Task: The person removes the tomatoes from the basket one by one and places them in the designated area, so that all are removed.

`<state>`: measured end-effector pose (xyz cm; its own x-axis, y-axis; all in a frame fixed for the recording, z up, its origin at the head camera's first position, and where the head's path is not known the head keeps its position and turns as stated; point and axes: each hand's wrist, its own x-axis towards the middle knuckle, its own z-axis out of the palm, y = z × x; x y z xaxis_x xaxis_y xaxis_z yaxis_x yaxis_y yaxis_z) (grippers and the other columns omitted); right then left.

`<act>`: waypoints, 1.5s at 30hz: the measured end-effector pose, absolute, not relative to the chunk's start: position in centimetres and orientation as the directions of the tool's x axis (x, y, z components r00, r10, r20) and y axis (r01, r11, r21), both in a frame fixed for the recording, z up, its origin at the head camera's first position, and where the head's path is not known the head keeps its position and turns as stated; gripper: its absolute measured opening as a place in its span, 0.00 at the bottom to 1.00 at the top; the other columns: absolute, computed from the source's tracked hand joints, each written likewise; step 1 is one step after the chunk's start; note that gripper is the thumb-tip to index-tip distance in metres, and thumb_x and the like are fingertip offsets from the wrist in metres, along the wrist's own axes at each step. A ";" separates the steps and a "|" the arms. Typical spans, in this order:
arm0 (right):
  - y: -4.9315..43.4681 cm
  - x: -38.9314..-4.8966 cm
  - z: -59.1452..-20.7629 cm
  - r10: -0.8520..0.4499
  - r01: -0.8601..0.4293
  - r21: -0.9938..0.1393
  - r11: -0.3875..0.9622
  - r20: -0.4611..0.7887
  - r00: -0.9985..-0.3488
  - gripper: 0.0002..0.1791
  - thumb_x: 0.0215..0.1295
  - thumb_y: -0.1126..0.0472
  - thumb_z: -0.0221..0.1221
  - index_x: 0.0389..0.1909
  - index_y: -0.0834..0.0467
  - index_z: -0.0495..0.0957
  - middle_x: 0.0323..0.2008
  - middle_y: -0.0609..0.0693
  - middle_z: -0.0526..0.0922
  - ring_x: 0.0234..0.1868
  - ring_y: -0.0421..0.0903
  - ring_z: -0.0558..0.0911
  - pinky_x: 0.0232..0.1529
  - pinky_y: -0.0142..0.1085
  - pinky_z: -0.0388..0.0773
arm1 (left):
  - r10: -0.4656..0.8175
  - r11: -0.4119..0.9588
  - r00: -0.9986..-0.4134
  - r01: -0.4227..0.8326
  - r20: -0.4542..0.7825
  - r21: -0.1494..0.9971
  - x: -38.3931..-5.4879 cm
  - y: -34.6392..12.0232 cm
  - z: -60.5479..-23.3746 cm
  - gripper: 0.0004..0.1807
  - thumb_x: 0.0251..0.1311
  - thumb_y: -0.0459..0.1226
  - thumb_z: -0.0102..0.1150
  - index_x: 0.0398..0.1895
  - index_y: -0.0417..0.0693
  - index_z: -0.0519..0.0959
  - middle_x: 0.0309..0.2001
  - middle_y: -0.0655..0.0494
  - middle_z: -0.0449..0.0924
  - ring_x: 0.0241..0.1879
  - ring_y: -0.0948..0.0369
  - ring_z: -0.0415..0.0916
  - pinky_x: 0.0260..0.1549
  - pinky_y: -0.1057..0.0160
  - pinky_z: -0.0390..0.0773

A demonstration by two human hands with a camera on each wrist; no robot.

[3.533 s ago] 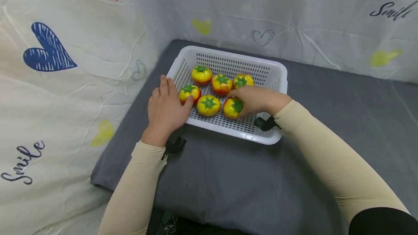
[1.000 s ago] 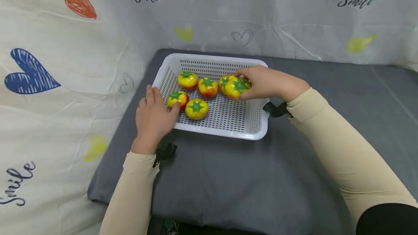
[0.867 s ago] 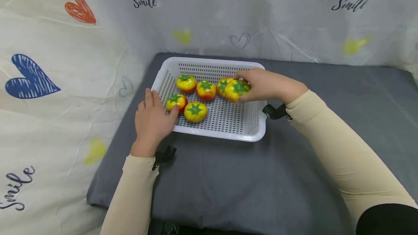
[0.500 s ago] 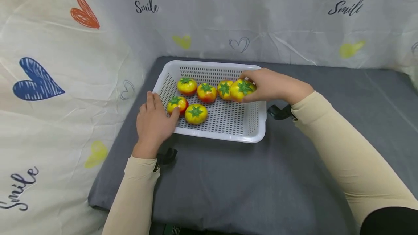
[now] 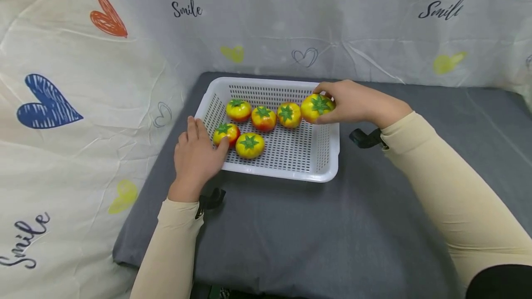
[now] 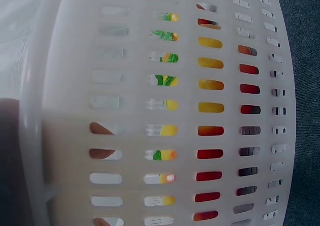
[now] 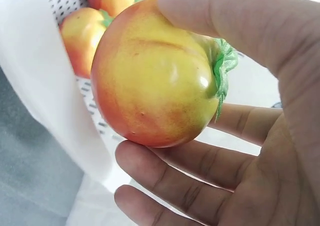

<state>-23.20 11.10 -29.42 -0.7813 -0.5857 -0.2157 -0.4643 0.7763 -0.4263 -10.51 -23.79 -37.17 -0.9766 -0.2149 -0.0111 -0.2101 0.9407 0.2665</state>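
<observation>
A white slotted plastic basket holds several yellow-red tomatoes with green leaf tops, among them a tomato at the back. My right hand pinches another tomato over the basket's right back part. The right wrist view shows this held tomato between thumb and fingertips, its green top toward the palm. At the basket's left front corner my left hand rests on the rim with straight fingers. Its thumb lies close to the left tomato. Through the wall slots the left wrist view shows parts of tomatoes.
The basket stands on a grey cloth-covered table. Behind and to the left hangs a pale curtain with printed hearts and "Smile" lettering. The table's left edge runs alongside the left forearm.
My right hand has lifted the front right tomato and carried it back and to the right, lately apart from the tomato beside it. The left hand stays on the rim. The head view has shifted.
</observation>
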 end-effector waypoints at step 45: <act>18.2 -24.8 -28.9 -0.454 -0.363 -0.366 0.857 -0.202 -0.868 0.47 0.64 0.40 0.68 0.75 0.64 0.65 0.61 0.70 0.77 0.53 0.61 0.78 0.51 0.54 0.77 | -0.237 0.936 -0.971 -0.229 -0.001 0.269 -10.6 -23.5 -37.3 0.52 0.72 0.58 0.47 0.83 0.30 0.45 0.84 0.33 0.38 0.73 0.30 0.53 0.71 0.31 0.57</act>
